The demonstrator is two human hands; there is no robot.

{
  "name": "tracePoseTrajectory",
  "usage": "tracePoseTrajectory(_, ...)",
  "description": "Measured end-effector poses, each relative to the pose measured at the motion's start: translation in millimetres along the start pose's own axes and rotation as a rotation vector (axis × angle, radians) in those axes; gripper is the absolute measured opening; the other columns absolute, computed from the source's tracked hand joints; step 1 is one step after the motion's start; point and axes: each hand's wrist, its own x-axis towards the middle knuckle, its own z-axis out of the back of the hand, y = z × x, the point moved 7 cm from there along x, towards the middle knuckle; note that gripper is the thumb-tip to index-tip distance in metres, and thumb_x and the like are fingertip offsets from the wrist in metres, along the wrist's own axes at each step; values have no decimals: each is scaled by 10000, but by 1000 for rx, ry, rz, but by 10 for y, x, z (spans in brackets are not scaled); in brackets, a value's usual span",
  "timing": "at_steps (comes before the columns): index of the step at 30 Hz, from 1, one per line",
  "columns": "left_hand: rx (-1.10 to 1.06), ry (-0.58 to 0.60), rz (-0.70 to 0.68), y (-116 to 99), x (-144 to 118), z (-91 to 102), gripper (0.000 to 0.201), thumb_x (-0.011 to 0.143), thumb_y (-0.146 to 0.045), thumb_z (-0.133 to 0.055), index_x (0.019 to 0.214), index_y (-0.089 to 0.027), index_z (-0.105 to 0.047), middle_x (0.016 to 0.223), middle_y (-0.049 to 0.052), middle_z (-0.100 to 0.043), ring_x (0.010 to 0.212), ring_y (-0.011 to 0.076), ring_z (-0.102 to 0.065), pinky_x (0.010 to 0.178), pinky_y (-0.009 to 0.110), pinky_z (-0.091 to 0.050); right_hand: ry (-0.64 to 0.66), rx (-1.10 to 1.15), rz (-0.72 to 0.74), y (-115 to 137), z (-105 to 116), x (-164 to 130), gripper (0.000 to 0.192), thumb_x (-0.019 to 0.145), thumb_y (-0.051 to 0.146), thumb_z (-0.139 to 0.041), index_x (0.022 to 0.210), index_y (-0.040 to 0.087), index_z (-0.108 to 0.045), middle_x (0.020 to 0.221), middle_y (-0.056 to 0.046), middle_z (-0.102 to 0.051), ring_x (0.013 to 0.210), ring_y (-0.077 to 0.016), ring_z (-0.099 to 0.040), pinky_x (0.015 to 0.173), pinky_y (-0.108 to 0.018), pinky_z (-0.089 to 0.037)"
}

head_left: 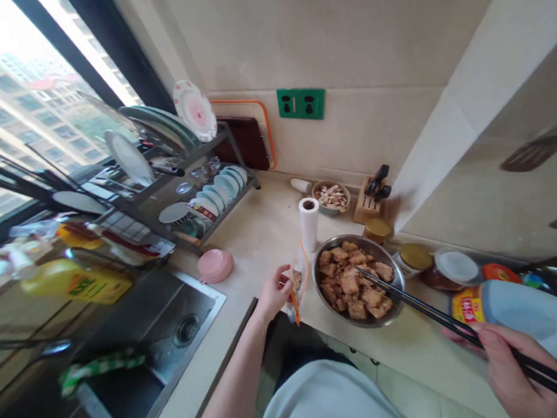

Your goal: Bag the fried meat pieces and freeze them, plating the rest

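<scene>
My left hand [274, 293] holds a clear plastic bag [297, 284] with an orange zip edge, open and upright on the counter just left of a steel bowl [394, 281]. The bowl is full of brown fried pieces [353, 282], and one piece shows inside the bag. My right hand [511, 370] grips a pair of long dark chopsticks [416, 306] at the lower right. Their tips reach over the fried pieces in the bowl.
A paper towel roll [309, 222] stands behind the bag. A small bowl of nuts [331, 196], a knife block [369, 201], jars [415, 256] and bottles [519, 309] line the right. A pink lid [215, 265], sink [171, 324] and dish rack [172, 180] lie left.
</scene>
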Motion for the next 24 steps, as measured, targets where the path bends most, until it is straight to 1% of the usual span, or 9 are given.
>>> tracePoseTrajectory(2, -6, 20, -3, 0, 4, 3, 413, 705, -269, -603, 1102, -163, -567, 655, -65, -524, 492, 98, -566, 449, 219, -510, 76, 69, 66, 187, -277, 57, 101, 885, 302, -594, 923, 248, -670, 795, -45, -757, 680, -227, -723, 623, -311, -604)
tracePoseTrajectory(4, -14, 20, -16, -3, 1, 16, 408, 705, -260, -612, 1101, -169, -573, 659, -65, -525, 501, 96, -568, 453, 216, -516, 214, 122, 134, 365, -657, 125, 111, 906, 284, -560, 941, 257, -662, 805, -41, -756, 715, -225, -727, 645, -314, -607)
tracePoseTrajectory(7, -31, 22, -30, -3, -9, 35, 423, 710, -242, -607, 1125, -176, -560, 689, -60, -526, 516, 100, -578, 446, 217, -517, 382, 119, 174, 520, -1152, 244, 124, 920, 280, -540, 920, 261, -663, 814, -28, -752, 749, -212, -723, 698, -313, -588)
tracePoseTrajectory(11, -18, 2, -33, 13, -13, 58, 425, 722, -224, -586, 1142, -176, -545, 692, -58, -525, 510, 100, -582, 439, 206, -499, 552, 88, 271, 667, -1578, 333, 195, 931, 311, -516, 819, 243, -661, 760, -19, -719, 717, -185, -690, 675, -294, -547)
tracePoseTrajectory(17, 12, 60, -73, -14, -18, -76, 407, 761, -265, -559, 1162, -194, -546, 677, -68, -513, 462, 81, -545, 422, 189, -467, 760, 105, 332, 702, -2198, 201, 229, 965, 295, -457, 866, 234, -654, 860, -36, -697, 817, -174, -659, 751, -294, -526)
tracePoseTrajectory(19, 11, 58, -65, -13, -8, -94, 411, 754, -266, -561, 1158, -189, -547, 672, -69, -509, 463, 82, -542, 421, 189, -465, 748, 106, 323, 656, -2249, 183, 216, 962, 299, -468, 877, 233, -655, 872, -35, -695, 829, -175, -659, 760, -297, -527)
tracePoseTrajectory(20, 10, 55, -58, -10, -1, -93, 416, 748, -263, -564, 1156, -184, -546, 675, -67, -513, 465, 84, -544, 422, 193, -467, 705, 98, 315, 625, -2195, 196, 203, 954, 306, -487, 868, 233, -655, 855, -33, -694, 816, -178, -661, 755, -299, -529)
tracePoseTrajectory(22, 5, 54, -47, -4, 13, -80, 423, 737, -258, -568, 1151, -176, -544, 678, -64, -519, 471, 91, -547, 427, 205, -478, 581, 82, 271, 538, -1932, 247, 164, 929, 320, -538, 852, 234, -654, 816, -29, -697, 786, -187, -671, 743, -310, -540)
tracePoseTrajectory(24, -6, 54, -45, -2, 21, -57, 432, 729, -260, -574, 1151, -176, -543, 679, -65, -517, 477, 94, -547, 437, 217, -492, 424, 112, 154, 382, -1521, 306, 128, 910, 331, -570, 868, 237, -646, 782, -28, -708, 734, -196, -690, 715, -322, -563)
